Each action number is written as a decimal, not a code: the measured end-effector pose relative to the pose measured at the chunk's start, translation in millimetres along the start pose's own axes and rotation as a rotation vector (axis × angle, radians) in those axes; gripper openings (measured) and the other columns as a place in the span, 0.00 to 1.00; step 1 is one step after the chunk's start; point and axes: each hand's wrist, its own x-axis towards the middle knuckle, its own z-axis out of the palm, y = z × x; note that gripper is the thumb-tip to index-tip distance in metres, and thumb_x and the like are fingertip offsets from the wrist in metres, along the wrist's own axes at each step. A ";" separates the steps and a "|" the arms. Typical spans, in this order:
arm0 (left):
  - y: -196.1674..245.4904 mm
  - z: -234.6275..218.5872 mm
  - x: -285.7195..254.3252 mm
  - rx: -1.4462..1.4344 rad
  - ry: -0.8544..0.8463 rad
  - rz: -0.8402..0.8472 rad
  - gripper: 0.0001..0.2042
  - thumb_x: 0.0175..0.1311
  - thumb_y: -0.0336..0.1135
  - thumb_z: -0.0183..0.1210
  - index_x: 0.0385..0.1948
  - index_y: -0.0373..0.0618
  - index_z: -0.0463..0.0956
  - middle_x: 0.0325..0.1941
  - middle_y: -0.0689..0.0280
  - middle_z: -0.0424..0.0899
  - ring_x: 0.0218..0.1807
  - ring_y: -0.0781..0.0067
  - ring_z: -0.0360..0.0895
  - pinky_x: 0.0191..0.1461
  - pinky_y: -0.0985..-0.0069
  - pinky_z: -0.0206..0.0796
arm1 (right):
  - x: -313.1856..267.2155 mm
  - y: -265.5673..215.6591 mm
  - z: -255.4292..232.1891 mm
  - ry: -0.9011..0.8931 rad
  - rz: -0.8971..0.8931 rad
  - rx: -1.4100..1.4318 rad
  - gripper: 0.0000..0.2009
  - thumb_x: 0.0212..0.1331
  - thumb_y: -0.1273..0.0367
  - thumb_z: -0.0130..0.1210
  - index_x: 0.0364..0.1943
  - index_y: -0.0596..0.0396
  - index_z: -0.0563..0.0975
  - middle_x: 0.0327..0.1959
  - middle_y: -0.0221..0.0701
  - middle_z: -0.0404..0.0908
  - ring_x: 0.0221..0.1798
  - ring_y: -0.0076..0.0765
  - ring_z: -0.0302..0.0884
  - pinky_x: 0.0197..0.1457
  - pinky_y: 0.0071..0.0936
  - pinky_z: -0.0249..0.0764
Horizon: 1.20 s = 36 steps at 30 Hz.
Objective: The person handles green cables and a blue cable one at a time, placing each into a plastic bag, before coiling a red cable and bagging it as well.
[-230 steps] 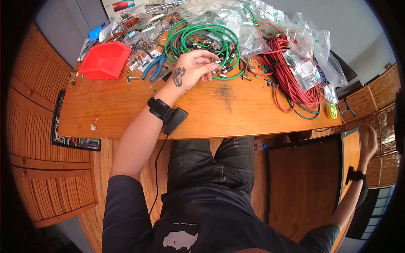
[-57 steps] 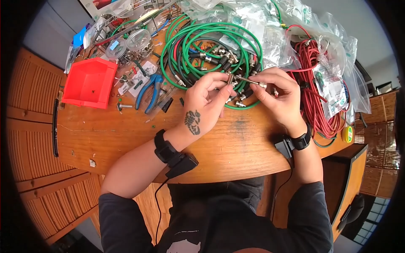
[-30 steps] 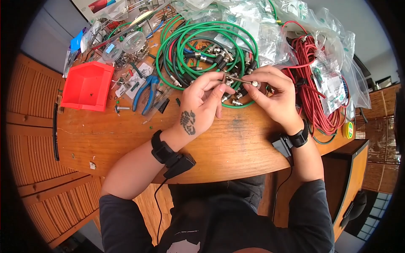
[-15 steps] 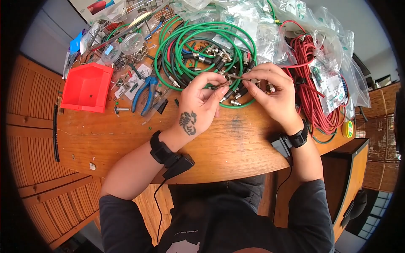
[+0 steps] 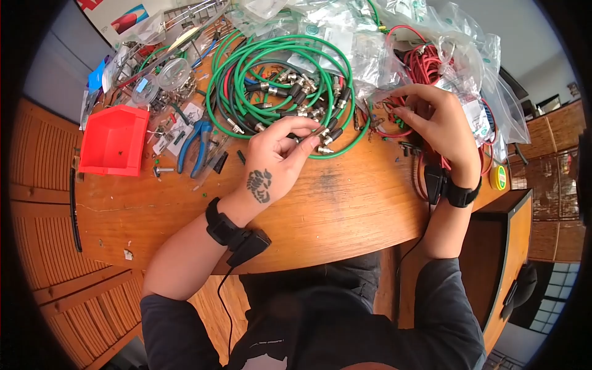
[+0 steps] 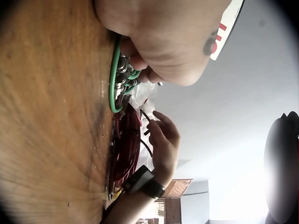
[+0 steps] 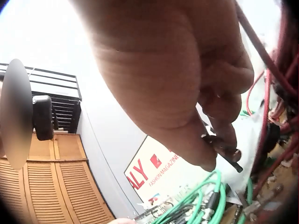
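Observation:
In the head view my left hand (image 5: 271, 160) pinches a small, slim metal piece (image 5: 319, 131) between thumb and fingertips, at the front of a coil of green cables (image 5: 216, 102). Among those cables lie several metal BNC connectors (image 5: 325, 150). My right hand (image 5: 441, 123) is farther right, over the table before the red cable bundle (image 5: 425, 63). Between its thumb and fingers it pinches a slim dark rod-like piece (image 7: 237, 167), seen in the right wrist view; its exact kind I cannot tell. The left wrist view shows the rod (image 6: 145, 115) sticking out past the right fingertips.
Blue-handled pliers (image 5: 196, 147) and a red bin (image 5: 114, 139) are on the left of the table. Behind them stand clear round containers (image 5: 174, 74). Clear plastic bags (image 5: 370, 55) cover the back. A yellow-green tin (image 5: 498, 177) sits at the right edge.
My right hand first came in from the far right to meet the left at the green coil. Within the last half second it has moved right, apart from the left hand.

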 end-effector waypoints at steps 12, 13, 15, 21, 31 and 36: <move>-4.0 -0.1 -0.5 0.010 -0.025 0.003 0.11 0.64 0.20 0.59 0.47 0.35 0.76 0.44 0.63 0.83 0.40 0.83 0.81 0.35 0.88 0.68 | -10.1 18.2 55.1 0.203 -0.205 -0.656 0.04 0.52 0.76 0.53 0.31 0.54 0.76 0.29 0.36 0.76 0.32 0.43 0.81 0.32 0.36 0.78; -3.9 0.0 -0.5 0.008 -0.026 0.011 0.10 0.64 0.20 0.59 0.47 0.35 0.76 0.43 0.63 0.83 0.38 0.84 0.81 0.34 0.88 0.67 | -12.3 19.7 56.5 0.206 -0.208 -0.657 0.04 0.52 0.76 0.53 0.31 0.54 0.76 0.29 0.36 0.76 0.32 0.43 0.81 0.32 0.36 0.78; -4.3 -0.7 -0.3 0.009 -0.021 0.020 0.10 0.64 0.20 0.59 0.46 0.35 0.75 0.41 0.64 0.84 0.36 0.85 0.80 0.33 0.88 0.67 | -19.8 11.4 60.2 0.205 -0.216 -0.624 0.06 0.51 0.76 0.53 0.33 0.54 0.77 0.32 0.35 0.78 0.31 0.43 0.81 0.31 0.36 0.78; -3.3 3.2 -1.3 -0.110 -0.067 0.027 0.07 0.66 0.24 0.58 0.43 0.37 0.74 0.36 0.65 0.85 0.27 0.90 0.75 0.22 0.89 0.60 | -22.3 -53.4 55.4 -0.053 -0.267 0.215 0.14 0.58 0.68 0.60 0.49 0.53 0.80 0.34 0.40 0.84 0.34 0.43 0.84 0.37 0.35 0.78; -4.4 3.2 -0.6 -0.111 -0.051 0.063 0.07 0.67 0.25 0.58 0.43 0.37 0.73 0.32 0.67 0.84 0.24 0.90 0.74 0.18 0.88 0.57 | -1.2 -24.0 68.9 0.033 -0.139 0.595 0.07 0.59 0.73 0.63 0.40 0.60 0.83 0.30 0.29 0.85 0.30 0.18 0.79 0.35 0.20 0.75; -7.5 1.5 -0.3 -0.055 -0.063 0.070 0.06 0.66 0.23 0.58 0.41 0.36 0.74 0.31 0.67 0.83 0.28 0.89 0.76 0.22 0.88 0.60 | 2.4 -4.0 16.2 0.096 -0.051 0.288 0.10 0.56 0.71 0.66 0.39 0.60 0.81 0.28 0.31 0.85 0.29 0.22 0.80 0.35 0.23 0.75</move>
